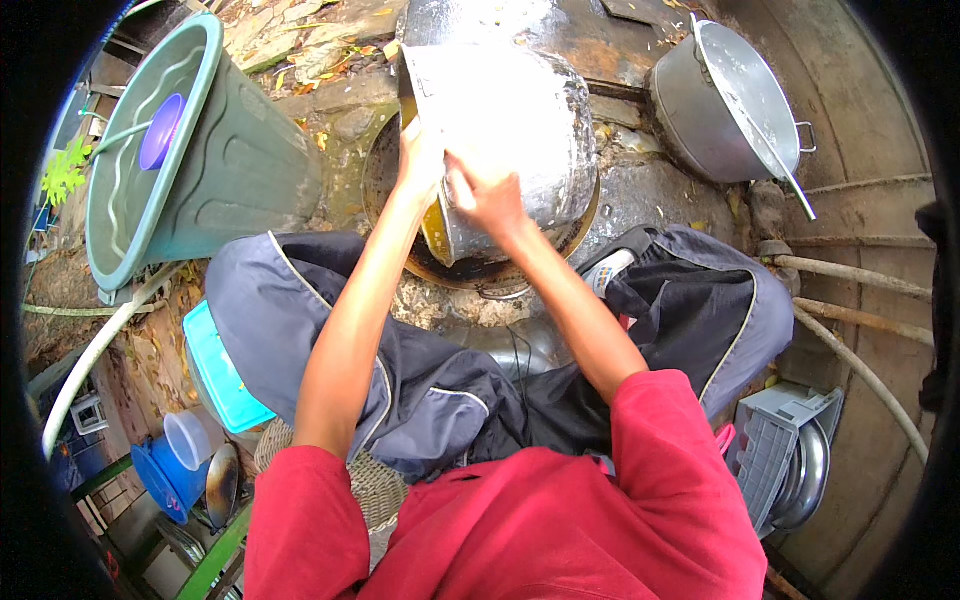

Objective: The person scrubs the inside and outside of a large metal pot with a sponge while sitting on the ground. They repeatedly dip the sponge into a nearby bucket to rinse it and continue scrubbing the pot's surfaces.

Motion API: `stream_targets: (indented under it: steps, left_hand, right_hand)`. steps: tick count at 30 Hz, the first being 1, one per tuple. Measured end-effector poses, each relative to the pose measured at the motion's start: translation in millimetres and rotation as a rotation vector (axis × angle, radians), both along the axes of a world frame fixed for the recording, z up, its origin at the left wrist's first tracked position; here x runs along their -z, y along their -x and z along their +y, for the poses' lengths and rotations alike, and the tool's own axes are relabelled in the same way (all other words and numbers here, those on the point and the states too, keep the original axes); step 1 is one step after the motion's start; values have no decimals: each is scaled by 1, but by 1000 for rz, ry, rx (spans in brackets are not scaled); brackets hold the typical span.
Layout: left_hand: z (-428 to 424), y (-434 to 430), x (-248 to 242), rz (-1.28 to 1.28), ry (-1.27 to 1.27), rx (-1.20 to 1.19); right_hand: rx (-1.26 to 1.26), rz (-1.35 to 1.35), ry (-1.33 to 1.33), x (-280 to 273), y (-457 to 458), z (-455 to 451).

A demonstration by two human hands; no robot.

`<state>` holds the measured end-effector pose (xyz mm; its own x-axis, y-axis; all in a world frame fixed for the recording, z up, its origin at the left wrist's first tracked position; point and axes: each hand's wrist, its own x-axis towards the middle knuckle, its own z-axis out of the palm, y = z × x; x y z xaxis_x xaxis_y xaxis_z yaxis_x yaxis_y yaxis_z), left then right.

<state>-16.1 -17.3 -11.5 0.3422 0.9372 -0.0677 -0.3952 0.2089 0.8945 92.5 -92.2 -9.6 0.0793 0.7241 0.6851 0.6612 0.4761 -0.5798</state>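
Observation:
A large metal pot (559,142) lies tilted on its side in a wide, stained metal basin (382,176) on the ground, between my knees. Strong glare whitens much of the pot's wall. My left hand (421,154) is at the rim on the pot's left side, its fingers partly lost in the glare. Close beside it, my right hand (487,191) lies against the pot near the same rim, with the fingers bent. Yellowish liquid or residue shows inside, below the rim. Whether either hand grips the rim or a cloth cannot be seen.
At the left stands a big green tub (247,161) with a purple bowl (163,133) and a hose. Another aluminium pot (694,105), a rod across it, sits at the upper right. Beside my legs are a turquoise lid (221,367), a blue bucket (169,476) and a grey crate (772,442). Pipes (862,274) run along the right wall.

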Motion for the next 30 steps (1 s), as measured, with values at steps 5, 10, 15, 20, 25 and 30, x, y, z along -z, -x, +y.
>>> stream_targets:
  steps: [5, 10, 15, 20, 25, 30]
  left_hand:
    - [-5, -3, -3, 35, -86, -49]
    - [-62, -14, 1, 300, -214, -225]
    - [-90, -10, 14, 347, -87, -226]
    - [-67, -20, 3, 100, -139, -258]
    - [-43, -14, -13, 130, 60, -216]
    - [-21, 2, -11, 48, 45, -85]
  right_hand:
    - [438, 63, 3, 1, -72, 13]
    - [566, 102, -42, 10, -82, 17]
    - [548, 115, -53, 10, -78, 16]
    - [297, 197, 108, -7, -48, 10]
    - [111, 197, 108, -16, 7, 3]
    - [159, -121, 112, -10, -27, 5]
